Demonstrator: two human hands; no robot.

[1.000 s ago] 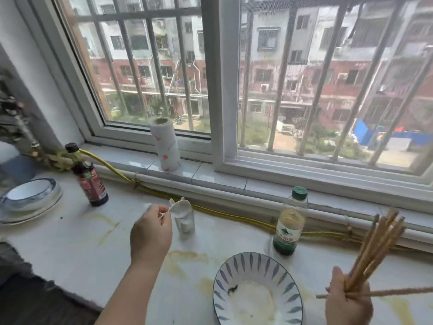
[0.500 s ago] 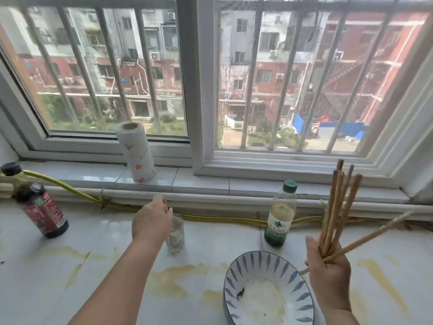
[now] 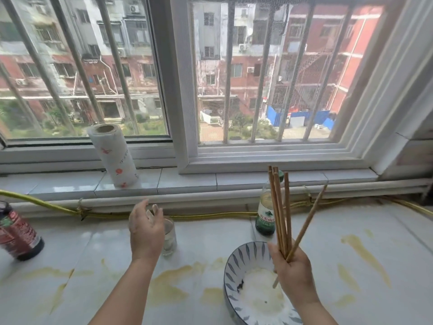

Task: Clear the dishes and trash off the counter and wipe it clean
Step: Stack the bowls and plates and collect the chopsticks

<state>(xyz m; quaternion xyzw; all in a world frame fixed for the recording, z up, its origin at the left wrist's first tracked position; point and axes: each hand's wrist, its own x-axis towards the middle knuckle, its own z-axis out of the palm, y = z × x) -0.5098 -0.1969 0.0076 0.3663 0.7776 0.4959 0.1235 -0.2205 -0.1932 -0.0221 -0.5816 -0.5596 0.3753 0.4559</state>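
Behind everything runs a wide barred window [image 3: 210, 78] with its tiled sill [image 3: 187, 181], and below it lies the pale desk [image 3: 351, 266], streaked with yellow stains [image 3: 365, 252] we judge to be dried spills.

We read this as the clearing step: the dishes are not yet off the desk, and wiping has not begun.

A paper towel roll [image 3: 113, 156] stands upright on the sill, handy for the wiping. On the desk, a blue-patterned bowl [image 3: 236, 266] sits near our edge, smeared inside with pale and yellowish residue and a few dark specks. A dark sauce bottle [image 3: 17, 233] stands at far left; a green-capped bottle [image 3: 266, 214] stands behind the bowl, near the yellow hose [image 3: 210, 215] along the wall.

Our right hand [image 3: 295, 273] hangs above the bowl, its grip closed round a bundle of chopsticks [image 3: 281, 212], one splaying outward. Our left hand [image 3: 146, 231] is spread wide, holding nothing, just beside a small clear glass [image 3: 169, 238].

Next, we judge, the left hand should close round the glass and lift it straight, since it may hold liquid.
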